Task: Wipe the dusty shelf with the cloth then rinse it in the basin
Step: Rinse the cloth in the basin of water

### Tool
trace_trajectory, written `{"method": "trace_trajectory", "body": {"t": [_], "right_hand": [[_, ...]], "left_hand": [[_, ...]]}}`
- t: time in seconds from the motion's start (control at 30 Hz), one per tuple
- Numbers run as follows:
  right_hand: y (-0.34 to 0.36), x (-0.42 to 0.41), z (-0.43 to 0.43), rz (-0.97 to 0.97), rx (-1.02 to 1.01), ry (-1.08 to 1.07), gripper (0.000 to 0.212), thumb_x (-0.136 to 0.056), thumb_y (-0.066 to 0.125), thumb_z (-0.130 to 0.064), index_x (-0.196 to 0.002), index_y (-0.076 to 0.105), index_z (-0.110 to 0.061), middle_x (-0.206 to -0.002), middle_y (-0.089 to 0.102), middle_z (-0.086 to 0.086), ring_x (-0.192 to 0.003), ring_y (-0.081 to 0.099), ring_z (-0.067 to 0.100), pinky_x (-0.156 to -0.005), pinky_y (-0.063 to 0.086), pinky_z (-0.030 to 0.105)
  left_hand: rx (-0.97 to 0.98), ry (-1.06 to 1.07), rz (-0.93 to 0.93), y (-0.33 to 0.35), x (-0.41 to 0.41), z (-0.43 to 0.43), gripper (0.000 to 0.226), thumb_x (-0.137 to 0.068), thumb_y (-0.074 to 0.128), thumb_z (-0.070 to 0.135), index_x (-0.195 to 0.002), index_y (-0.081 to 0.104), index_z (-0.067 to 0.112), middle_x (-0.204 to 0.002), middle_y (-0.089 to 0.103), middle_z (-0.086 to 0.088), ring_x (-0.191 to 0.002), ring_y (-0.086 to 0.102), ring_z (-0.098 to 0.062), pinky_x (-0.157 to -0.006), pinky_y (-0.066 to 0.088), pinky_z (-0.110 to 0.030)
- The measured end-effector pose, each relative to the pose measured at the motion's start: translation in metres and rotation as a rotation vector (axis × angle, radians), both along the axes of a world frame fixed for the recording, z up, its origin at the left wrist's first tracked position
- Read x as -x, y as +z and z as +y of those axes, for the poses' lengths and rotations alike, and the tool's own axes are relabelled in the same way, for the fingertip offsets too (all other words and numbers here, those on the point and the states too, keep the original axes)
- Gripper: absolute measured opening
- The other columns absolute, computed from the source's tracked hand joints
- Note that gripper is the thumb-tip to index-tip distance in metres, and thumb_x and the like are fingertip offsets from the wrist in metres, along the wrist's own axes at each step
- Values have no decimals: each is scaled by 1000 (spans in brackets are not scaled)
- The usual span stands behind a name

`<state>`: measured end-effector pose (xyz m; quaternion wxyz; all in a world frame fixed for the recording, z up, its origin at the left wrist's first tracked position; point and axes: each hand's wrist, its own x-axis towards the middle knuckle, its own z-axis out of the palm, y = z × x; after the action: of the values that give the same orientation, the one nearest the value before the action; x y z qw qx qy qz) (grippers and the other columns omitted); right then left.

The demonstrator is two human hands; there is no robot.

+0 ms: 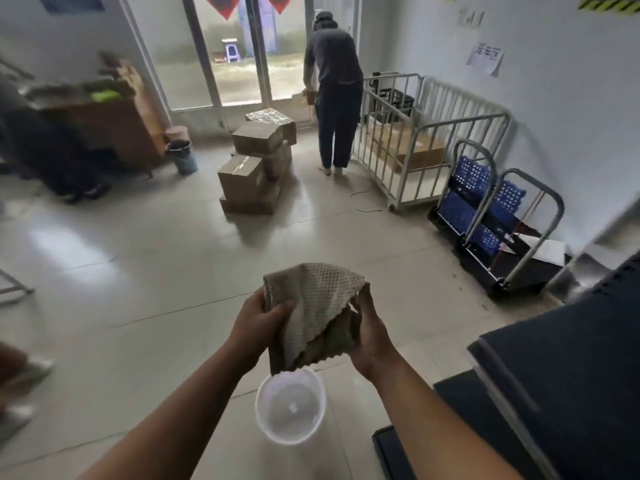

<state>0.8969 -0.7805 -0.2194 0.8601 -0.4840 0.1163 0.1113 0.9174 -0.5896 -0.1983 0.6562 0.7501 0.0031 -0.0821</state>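
A beige, waffle-textured cloth (313,306) hangs folded between both hands at the centre of the view. My left hand (258,325) grips its left edge and my right hand (369,332) grips its right edge. Directly below the cloth, a clear plastic basin (291,407) sits on the tiled floor; I cannot tell whether it holds water. A dark blue shelf (568,368) stands at the right, close beside my right forearm.
A stack of cardboard boxes (254,168) stands mid-floor ahead. A person (334,91) stands by the glass door, back turned. White cage trolleys (408,140) and a hand cart with blue crates (485,216) line the right wall. A wooden cabinet (110,119) is at left.
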Motion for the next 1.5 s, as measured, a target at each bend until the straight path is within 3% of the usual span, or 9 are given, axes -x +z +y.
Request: {"method": "trace_trajectory", "body": {"t": [0.17,0.3,0.4,0.67,0.77,0.9,1.13,1.3,1.5], "right_hand": [[-29,-17,32,133,-33,240,76,-73,53,-77,-122,64,-20,-122,68,11,-112,65,29,-88,54,48],[-52,-29,52,159,225,338,33,-78,73,-29,-109,67,-19,-113,69,16,-93,71,34,-77,58,47],[-69,-37,68,171,310,279,29,-81,68,-8,-108,63,-18,-108,71,14,-92,71,34,-71,58,43],[-126,-79,99,255,495,126,29,-83,62,-2,-98,67,-26,-99,73,10,-85,73,28,-62,58,37],[-168,-99,108,289,558,106,30,-82,63,-2,-94,67,-29,-97,74,5,-91,71,27,-72,60,44],[-256,-116,110,331,664,140,29,-83,63,-5,-93,67,-32,-94,75,-5,-92,70,15,-86,57,43],[-478,-133,100,411,761,284,31,-88,61,-12,-110,62,-34,-101,69,-15,-95,66,5,-72,52,17],[-647,-152,89,434,825,355,30,-87,61,-11,-114,60,-23,-106,69,-2,-97,64,17,-86,53,34],[-823,-171,99,481,925,397,30,-88,60,-13,-116,59,-22,-107,67,-2,-100,63,23,-88,50,35]], "left_hand": [[98,118,178,-37,15,64,27,-71,58,20,-94,68,29,-95,74,0,-91,69,-22,-68,54,-32],[175,201,248,-64,9,97,34,-67,59,29,-100,66,31,-103,71,-3,-93,68,-21,-71,53,-33],[194,205,280,-88,-4,113,40,-72,67,33,-111,59,27,-111,68,-5,-96,68,-20,-75,55,-36],[177,162,441,-160,-56,143,45,-70,71,11,-110,58,25,-106,69,-9,-93,69,-23,-70,58,-38],[209,233,529,-198,-72,146,39,-77,68,1,-111,60,17,-103,70,-12,-88,70,-23,-66,56,-35],[211,286,654,-280,-85,143,31,-77,68,-1,-106,68,11,-99,74,-8,-94,69,-27,-71,56,-36],[156,442,767,-493,-97,124,31,-75,69,-1,-100,72,19,-91,75,-5,-87,70,-24,-77,56,-48],[193,486,821,-662,-107,117,34,-74,72,-1,-100,71,21,-94,75,-6,-87,71,-23,-68,57,-38],[139,536,856,-842,-131,116,30,-76,70,-3,-97,68,19,-94,74,-5,-89,70,-24,-71,56,-38]]}}
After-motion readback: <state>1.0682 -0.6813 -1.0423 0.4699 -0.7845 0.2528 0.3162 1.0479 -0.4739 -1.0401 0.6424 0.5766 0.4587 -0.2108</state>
